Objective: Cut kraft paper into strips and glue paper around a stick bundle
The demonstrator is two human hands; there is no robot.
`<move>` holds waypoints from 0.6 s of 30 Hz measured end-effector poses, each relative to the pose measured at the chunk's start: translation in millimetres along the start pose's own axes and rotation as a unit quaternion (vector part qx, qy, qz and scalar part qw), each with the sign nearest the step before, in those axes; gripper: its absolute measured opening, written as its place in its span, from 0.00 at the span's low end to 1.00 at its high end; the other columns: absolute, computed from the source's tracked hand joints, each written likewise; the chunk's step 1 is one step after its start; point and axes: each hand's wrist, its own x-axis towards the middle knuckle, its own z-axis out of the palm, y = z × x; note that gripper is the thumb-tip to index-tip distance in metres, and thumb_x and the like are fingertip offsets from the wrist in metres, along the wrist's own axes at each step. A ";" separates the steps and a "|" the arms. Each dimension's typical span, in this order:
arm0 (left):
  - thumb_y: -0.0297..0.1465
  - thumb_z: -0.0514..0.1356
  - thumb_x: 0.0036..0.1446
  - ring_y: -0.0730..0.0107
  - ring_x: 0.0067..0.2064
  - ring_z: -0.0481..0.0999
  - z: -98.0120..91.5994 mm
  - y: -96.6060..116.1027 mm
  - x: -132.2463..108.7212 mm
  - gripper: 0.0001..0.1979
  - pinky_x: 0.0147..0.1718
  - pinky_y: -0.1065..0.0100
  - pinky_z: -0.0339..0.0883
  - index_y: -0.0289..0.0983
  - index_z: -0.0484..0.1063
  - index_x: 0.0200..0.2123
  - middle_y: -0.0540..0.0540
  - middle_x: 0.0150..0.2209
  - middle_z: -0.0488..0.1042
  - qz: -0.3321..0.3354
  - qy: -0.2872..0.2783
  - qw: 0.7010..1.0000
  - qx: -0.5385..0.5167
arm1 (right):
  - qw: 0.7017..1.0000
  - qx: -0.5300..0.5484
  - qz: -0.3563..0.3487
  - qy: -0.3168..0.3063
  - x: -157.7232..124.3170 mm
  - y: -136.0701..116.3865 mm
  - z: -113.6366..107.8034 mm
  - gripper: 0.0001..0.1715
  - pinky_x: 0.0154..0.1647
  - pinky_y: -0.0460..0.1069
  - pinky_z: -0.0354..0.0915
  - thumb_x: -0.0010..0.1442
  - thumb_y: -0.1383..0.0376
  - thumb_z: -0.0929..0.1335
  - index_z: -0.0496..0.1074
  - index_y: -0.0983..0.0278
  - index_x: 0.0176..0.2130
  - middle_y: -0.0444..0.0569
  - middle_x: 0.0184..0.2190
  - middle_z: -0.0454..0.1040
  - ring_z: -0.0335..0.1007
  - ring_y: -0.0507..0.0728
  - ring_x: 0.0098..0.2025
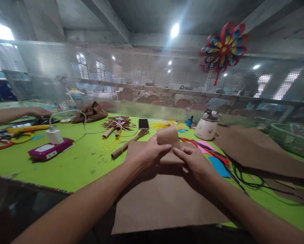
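My left hand (158,148) and my right hand (191,159) pinch a small piece of brown kraft paper (170,157), one at each side. Its far end curls up into a loose roll (167,135). Beneath it, a large brown paper sheet (167,203) lies flat and reaches the near table edge. Just left of my left hand is a rolled brown paper tube (123,149) with a frayed end. Past my right hand lie red-handled scissors (215,154), partly over pink paper (204,146), and a blue paper piece (219,166).
A white flask (206,127) stands behind brown sheets (258,149) at right, near a green basket (291,140). Black cords (250,183) trail there. At left are a purple power strip (50,149), a white cable (84,125), and another person's hand (38,112). A phone (143,124) lies behind.
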 end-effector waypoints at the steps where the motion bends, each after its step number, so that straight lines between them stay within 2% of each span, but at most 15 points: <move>1: 0.24 0.67 0.43 0.61 0.43 0.74 0.0 -0.1 0.3 0.20 0.44 0.62 0.65 0.37 0.70 0.42 0.42 0.43 0.76 0.001 0.002 1.000 0.003 | 1.000 0.009 0.012 -0.004 -0.9 -1.8 1.2 0.26 0.19 0.46 0.50 0.55 0.48 0.67 0.59 0.61 0.20 0.38 0.16 0.57 0.52 0.49 0.19; 6: 0.26 0.67 0.44 0.58 0.46 0.74 0.1 -2.9 1.5 0.21 0.47 0.58 0.65 0.39 0.70 0.44 0.42 0.46 0.75 -0.010 -0.033 0.999 -0.023 | 0.999 0.000 0.034 0.010 -4.5 -11.2 3.7 0.27 0.19 0.47 0.49 0.53 0.47 0.68 0.58 0.61 0.18 0.38 0.14 0.58 0.53 0.50 0.17; 13: 0.25 0.69 0.42 0.63 0.44 0.75 -0.1 -5.3 3.1 0.21 0.46 0.62 0.66 0.37 0.70 0.41 0.42 0.44 0.76 -0.001 -0.005 1.000 -0.005 | 0.999 0.016 0.041 -0.011 -2.6 -6.4 3.4 0.27 0.19 0.47 0.50 0.54 0.46 0.68 0.59 0.61 0.19 0.39 0.14 0.59 0.53 0.49 0.17; 18: 0.24 0.68 0.43 0.59 0.41 0.76 -5.5 -12.1 8.2 0.23 0.44 0.57 0.68 0.34 0.69 0.45 0.38 0.44 0.76 0.002 -0.045 0.998 -0.040 | 0.996 0.075 0.020 -0.043 -2.6 0.0 0.8 0.27 0.25 0.48 0.59 0.57 0.42 0.63 0.66 0.62 0.25 0.44 0.21 0.67 0.64 0.53 0.25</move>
